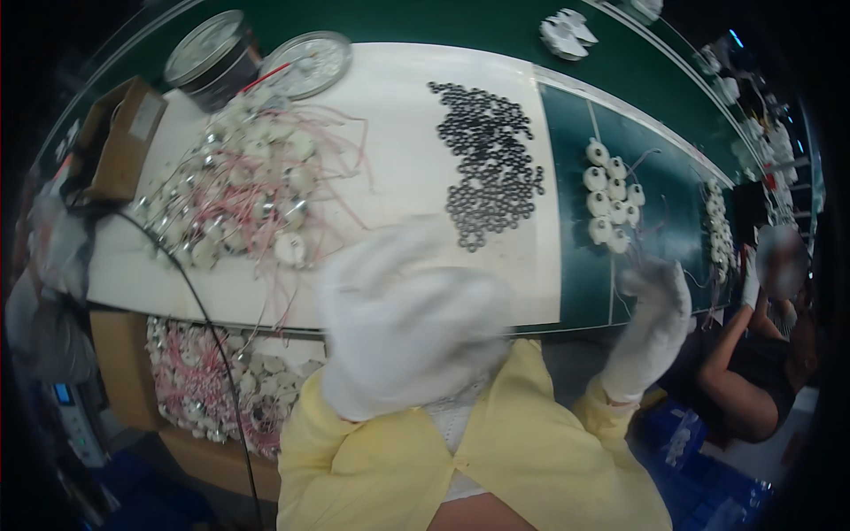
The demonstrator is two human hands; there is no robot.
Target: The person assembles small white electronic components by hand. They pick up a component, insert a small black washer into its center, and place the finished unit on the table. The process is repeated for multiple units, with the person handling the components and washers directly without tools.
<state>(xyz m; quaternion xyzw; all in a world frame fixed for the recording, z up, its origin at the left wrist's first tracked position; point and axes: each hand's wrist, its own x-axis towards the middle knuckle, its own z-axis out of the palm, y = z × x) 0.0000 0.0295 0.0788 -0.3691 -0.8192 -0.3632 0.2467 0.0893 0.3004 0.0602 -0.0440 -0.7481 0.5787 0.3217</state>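
Observation:
My left hand (407, 319), in a white glove, is raised close in front of me above the table's front edge. Motion smears it, so its fingers and anything in them cannot be made out. On the right, my gloved right hand (651, 323) is over the front of the green mat, just below a group of cream round parts (606, 199) with thin wires. Its fingertips are blurred, and whether they hold a part is unclear. Many small dark rings (487, 150) lie spread on the white sheet beyond my left hand.
A heap of cream parts with pink wires (239, 186) covers the table's left side. Behind it stand a metal tin (212, 57) and a round lid (310, 66) with a red stick. Below the edge sits a full cardboard box (119, 363). A co-worker (753, 380) is at right.

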